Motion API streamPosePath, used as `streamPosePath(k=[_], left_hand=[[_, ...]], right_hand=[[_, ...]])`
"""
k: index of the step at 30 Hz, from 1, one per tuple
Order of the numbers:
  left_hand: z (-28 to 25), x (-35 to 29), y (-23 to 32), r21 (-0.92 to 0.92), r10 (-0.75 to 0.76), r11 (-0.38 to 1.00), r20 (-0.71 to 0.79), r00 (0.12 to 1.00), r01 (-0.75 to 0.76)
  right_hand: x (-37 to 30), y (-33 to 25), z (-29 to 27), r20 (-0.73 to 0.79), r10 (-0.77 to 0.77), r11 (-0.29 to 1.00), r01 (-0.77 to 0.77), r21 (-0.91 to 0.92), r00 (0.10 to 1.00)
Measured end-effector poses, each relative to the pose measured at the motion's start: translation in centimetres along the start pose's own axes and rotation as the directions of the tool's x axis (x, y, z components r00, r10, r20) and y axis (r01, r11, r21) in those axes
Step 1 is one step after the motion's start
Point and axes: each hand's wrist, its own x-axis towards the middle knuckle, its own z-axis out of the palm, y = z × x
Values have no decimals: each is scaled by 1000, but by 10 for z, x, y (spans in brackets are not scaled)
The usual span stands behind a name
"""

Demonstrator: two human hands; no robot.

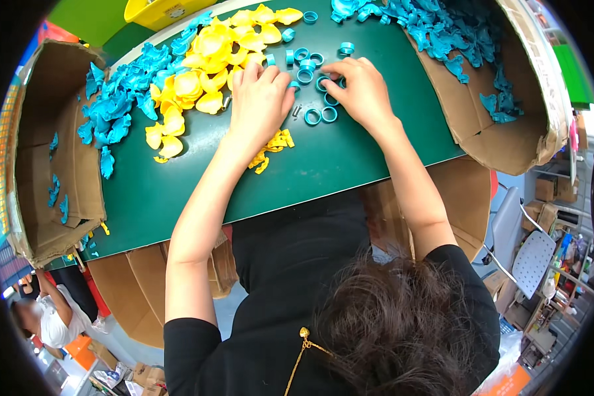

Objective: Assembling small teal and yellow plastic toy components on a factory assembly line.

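Note:
Several teal rings point(312, 116) lie on the green table between and beyond my hands. My left hand point(261, 99) reaches over the table beside the yellow petal-shaped pieces point(211, 56), fingers bent downward. A teal ring point(294, 86) shows at its thumb and index finger, which seem closed on it; the hand partly hides the ring. My right hand point(363, 89) is over the rings on the right. Its thumb and index finger are apart, the thumb touching or close beside one ring. Small metal pins point(297, 111) lie between the hands.
Crumpled teal pieces point(129, 89) are heaped left of the yellow ones. Open cardboard boxes stand left point(56, 158) and right point(508, 79), holding teal pieces. Small yellow scraps point(274, 148) lie by my left wrist. A yellow bin point(158, 13) is at the back; another person point(56, 317) is at lower left.

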Motion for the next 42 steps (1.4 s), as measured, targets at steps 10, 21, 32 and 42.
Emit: streamPosePath(k=[10,21,32,42], left_hand=[[-10,3,2,-12,-10,1000,150,989,12],[-17,20,11,-86,-45,994,274,961,71],[-25,19,27,-469,-130,830,365,922,302],[31,61,26,-177,185,967,-20,983,-186]], right_hand=[[-62,-19,-6,36,-184,983,184,-11,982],[-86,-8,5,-225,-46,958,107,268,973],[-57,78,-53,-329,140,979,-179,-93,934],[-62,79,-34,50,376,804,-353,478,925]])
